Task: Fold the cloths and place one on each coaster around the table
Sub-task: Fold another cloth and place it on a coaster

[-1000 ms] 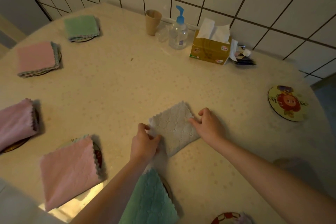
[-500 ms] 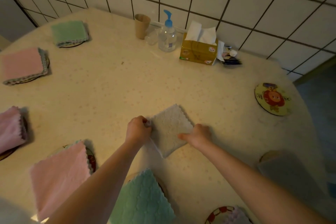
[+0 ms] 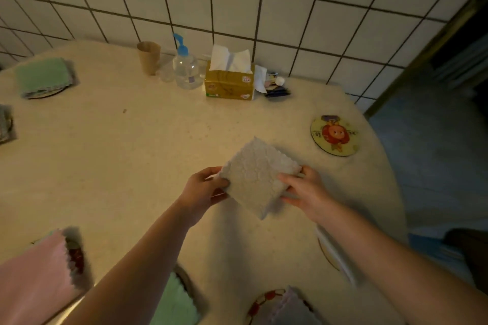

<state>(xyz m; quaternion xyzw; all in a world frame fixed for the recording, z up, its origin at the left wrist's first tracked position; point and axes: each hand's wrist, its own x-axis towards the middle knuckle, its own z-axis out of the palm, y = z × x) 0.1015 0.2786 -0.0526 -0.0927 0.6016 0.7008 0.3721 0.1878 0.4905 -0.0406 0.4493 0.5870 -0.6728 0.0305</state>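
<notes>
A folded pale grey cloth [image 3: 257, 178] is held just above the table between both hands. My left hand [image 3: 204, 188] pinches its left corner and my right hand [image 3: 303, 188] grips its right edge. A bare round coaster with an orange cartoon print [image 3: 335, 135] lies to the upper right of the cloth. Folded cloths rest on other coasters: a green one [image 3: 42, 76] at the far left, a pink one [image 3: 34, 277] at the near left, a green one [image 3: 175, 303] by my left arm, and a pale lilac one [image 3: 290, 307] near the bottom edge.
By the tiled wall stand a brown paper cup [image 3: 148, 57], a pump bottle [image 3: 185, 68], a yellow tissue box [image 3: 229, 82] and small items [image 3: 276, 86]. The round table's edge [image 3: 383, 155] curves down the right, with blue floor beyond it.
Both hands have lifted the folded grey cloth off the table and carried it up and to the right, nearer the bare coaster. The view has swung right.
</notes>
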